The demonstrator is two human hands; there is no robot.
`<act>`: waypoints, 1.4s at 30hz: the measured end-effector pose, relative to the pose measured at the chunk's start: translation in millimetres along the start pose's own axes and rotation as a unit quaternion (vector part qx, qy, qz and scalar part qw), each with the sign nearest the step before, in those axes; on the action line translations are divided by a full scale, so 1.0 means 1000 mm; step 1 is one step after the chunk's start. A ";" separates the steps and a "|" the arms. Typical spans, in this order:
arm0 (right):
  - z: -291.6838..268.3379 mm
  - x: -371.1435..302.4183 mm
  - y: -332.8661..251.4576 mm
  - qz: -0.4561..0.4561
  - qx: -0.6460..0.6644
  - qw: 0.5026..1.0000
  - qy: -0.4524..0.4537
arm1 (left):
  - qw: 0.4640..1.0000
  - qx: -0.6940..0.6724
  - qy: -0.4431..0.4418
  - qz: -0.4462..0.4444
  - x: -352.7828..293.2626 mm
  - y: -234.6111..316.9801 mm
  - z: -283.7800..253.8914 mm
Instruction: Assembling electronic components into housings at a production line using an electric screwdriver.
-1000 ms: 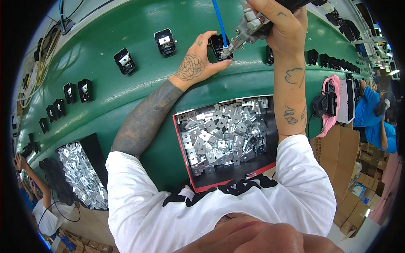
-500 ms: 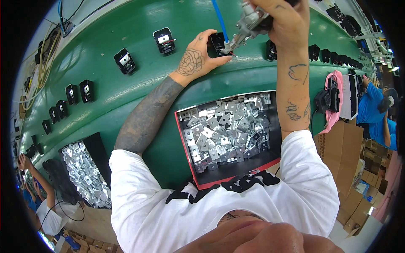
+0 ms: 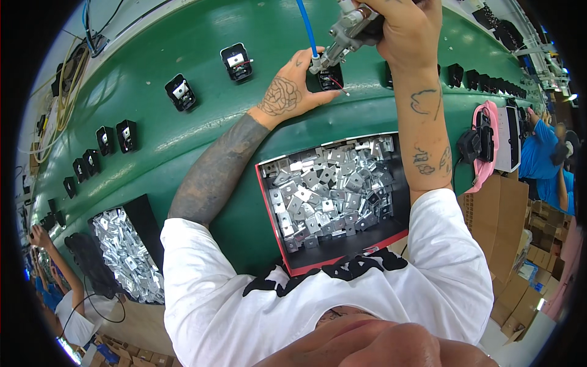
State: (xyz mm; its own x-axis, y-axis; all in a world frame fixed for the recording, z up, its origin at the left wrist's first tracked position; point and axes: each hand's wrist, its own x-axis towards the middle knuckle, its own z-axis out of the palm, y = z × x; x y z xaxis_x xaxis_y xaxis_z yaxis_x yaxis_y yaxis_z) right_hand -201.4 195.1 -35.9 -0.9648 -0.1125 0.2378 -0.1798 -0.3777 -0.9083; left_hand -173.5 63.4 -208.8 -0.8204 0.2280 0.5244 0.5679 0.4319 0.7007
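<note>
My left hand [image 3: 288, 92] curls thumb and fingers about a small black box-shaped housing [image 3: 334, 74] on the green bench. A thin red wire [image 3: 340, 87] pokes out of its near side. In my right hand [image 3: 411, 33], partly cut off by the top edge, is a silver metal air tool [image 3: 350, 35] joined to a blue hose [image 3: 307, 27]. The tool's nose reaches over the housing's left part, by my left fingertips; whether it touches inside cannot be made out. Nearer me, a red-edged black box [image 3: 273, 226] holds many bent silver metal plates [image 3: 330, 189].
More black housings stand along the bench, including one [image 3: 237, 62] with a silver plate inside. A second box of metal pieces [image 3: 128, 254] sits at lower left. At right are a pink-rimmed item [image 3: 487, 147] and cardboard cartons [image 3: 495, 223]. Other people work at both sides.
My right hand has shifted the air tool leftward over the housing. The housing shows slightly farther right and nearer, with my left hand still around it.
</note>
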 end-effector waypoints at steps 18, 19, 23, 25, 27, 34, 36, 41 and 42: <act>0.010 -0.007 -0.014 0.098 -0.126 0.987 0.004 | 1.000 -0.013 0.011 0.012 0.005 0.005 -0.001; 0.010 -0.007 -0.015 0.102 -0.124 0.987 -0.001 | 1.000 -0.012 0.017 0.016 0.005 0.005 -0.001; 0.013 -0.008 -0.011 0.097 -0.117 0.988 -0.004 | 0.999 -0.008 0.028 0.021 0.004 0.005 -0.005; 0.016 -0.010 -0.006 0.089 -0.112 0.990 -0.003 | 0.999 -0.006 0.035 0.020 -0.001 0.004 -0.009; -0.009 0.021 0.013 0.071 -0.035 0.994 -0.077 | 0.999 0.002 0.033 0.018 0.000 0.005 -0.014; -0.137 0.102 0.030 -0.033 0.281 0.884 -0.371 | 0.997 0.071 -0.008 -0.014 0.022 -0.009 -0.017; -0.125 0.082 0.042 -0.070 0.209 0.932 -0.289 | 0.987 0.160 -0.004 0.009 0.008 -0.014 -0.018; -0.035 0.043 0.030 -0.197 -0.016 0.977 -0.075 | 0.946 0.314 0.008 0.075 0.008 0.069 -0.072; -0.040 0.034 -0.001 -0.232 -0.086 0.969 -0.022 | 0.968 0.243 -0.026 0.057 0.014 0.115 -0.067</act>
State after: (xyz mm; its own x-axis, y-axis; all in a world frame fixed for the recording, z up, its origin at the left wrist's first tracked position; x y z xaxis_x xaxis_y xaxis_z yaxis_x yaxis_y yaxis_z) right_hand -242.1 228.6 -41.1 -0.7642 -0.0073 0.6449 -0.6250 -0.2383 -0.7433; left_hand -115.4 57.6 -88.9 -0.7638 0.3359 0.5512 0.5665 0.7582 0.3230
